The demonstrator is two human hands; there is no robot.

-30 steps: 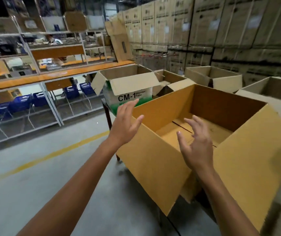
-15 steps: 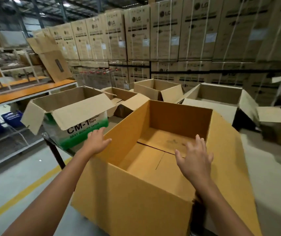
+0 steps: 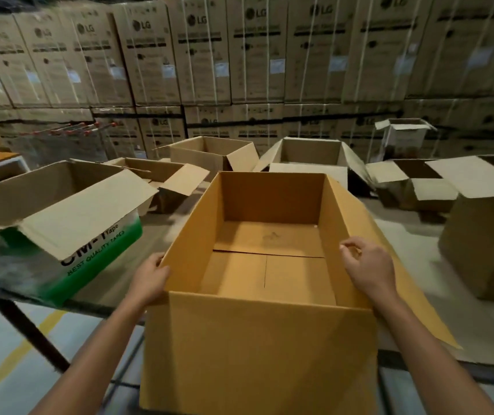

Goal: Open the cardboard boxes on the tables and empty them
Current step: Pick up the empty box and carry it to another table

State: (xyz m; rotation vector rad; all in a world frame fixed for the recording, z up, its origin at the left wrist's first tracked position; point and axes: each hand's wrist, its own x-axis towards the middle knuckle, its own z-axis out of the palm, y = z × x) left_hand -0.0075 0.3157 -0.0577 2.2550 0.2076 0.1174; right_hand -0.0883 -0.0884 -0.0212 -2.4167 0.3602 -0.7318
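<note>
Table crowded, open boxes; stacked cartons behind.

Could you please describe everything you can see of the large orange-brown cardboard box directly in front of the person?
The orange-brown cardboard box is plain, unprinted board, upright with its top open and nothing inside. Its bottom flaps meet in a seam, and a side flap folds outward and down on the right. It stands at the near edge of the table. The left hand grips its left wall, and the right hand curls its fingers over the right rim.
</note>
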